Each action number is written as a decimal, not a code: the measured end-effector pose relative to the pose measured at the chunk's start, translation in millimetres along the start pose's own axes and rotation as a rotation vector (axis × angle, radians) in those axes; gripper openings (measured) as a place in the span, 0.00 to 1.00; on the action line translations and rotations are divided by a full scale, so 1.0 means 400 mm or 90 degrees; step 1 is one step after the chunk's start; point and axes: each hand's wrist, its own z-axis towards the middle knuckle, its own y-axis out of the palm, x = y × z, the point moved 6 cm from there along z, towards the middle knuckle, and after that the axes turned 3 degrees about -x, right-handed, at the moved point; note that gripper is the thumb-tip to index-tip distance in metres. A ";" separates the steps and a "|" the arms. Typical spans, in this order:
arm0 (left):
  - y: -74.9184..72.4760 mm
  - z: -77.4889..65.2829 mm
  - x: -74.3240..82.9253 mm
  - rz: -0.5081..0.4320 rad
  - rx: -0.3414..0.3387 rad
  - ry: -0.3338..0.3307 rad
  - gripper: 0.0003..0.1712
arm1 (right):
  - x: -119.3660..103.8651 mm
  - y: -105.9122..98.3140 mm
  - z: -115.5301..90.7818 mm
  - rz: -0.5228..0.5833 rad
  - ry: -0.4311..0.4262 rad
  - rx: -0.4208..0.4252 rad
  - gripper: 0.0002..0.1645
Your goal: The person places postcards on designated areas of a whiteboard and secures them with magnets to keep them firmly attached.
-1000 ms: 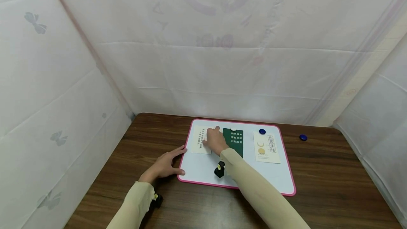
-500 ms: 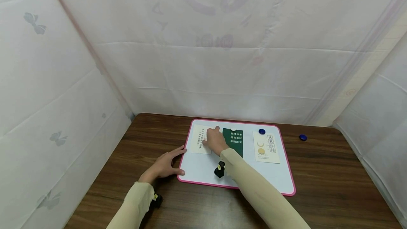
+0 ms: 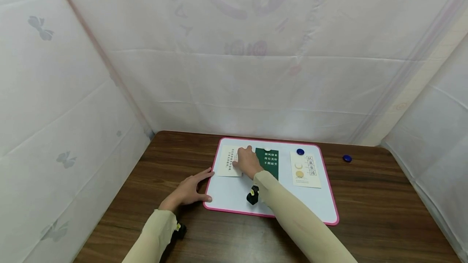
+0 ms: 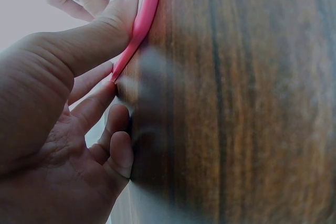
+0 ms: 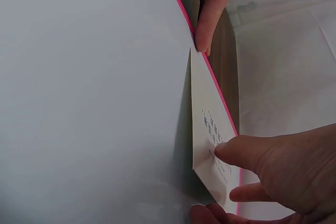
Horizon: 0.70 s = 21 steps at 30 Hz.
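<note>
A whiteboard (image 3: 234, 195) with a pink rim lies on the table. My left hand (image 3: 187, 190) rests at its left edge, thumb on the near-left corner and index fingertip on the rim. In the left wrist view its outer fingers curl by the table. My right hand (image 3: 248, 162) pinches a cream card (image 3: 227, 165) with dark writing at the left of the board. The right wrist view shows the thumb on the card's (image 5: 202, 119) face and other fingers at its side edge. That card's near edge stands slightly off the board, casting a shadow.
Partly behind the right wrist lies a green card (image 3: 270, 161) with white writing. Right of it, a cream card (image 3: 305, 173) with a moon picture has a blue round magnet (image 3: 300, 151) at its top. Another blue magnet (image 3: 347, 158) lies on the wooden table (image 3: 380, 202). White sheeting (image 3: 234, 92) hangs behind.
</note>
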 end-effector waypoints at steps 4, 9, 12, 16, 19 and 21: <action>0.000 -0.001 -0.001 0.000 0.001 -0.007 0.49 | 0.000 -0.004 -0.001 0.001 0.000 -0.003 0.18; 0.000 -0.002 -0.001 -0.002 0.003 -0.015 0.49 | 0.002 -0.017 -0.006 -0.019 -0.009 0.003 0.16; -0.001 -0.003 0.000 -0.001 0.004 -0.015 0.48 | 0.005 -0.026 -0.008 -0.032 -0.020 0.014 0.16; -0.001 -0.003 0.002 0.000 0.005 -0.015 0.49 | 0.012 -0.035 -0.006 -0.047 -0.041 0.029 0.21; -0.001 -0.004 0.003 0.000 0.003 -0.016 0.49 | 0.017 -0.040 -0.003 -0.059 -0.067 0.037 0.23; -0.001 -0.004 0.003 0.000 0.002 -0.017 0.49 | 0.019 -0.044 -0.002 -0.070 -0.089 0.042 0.23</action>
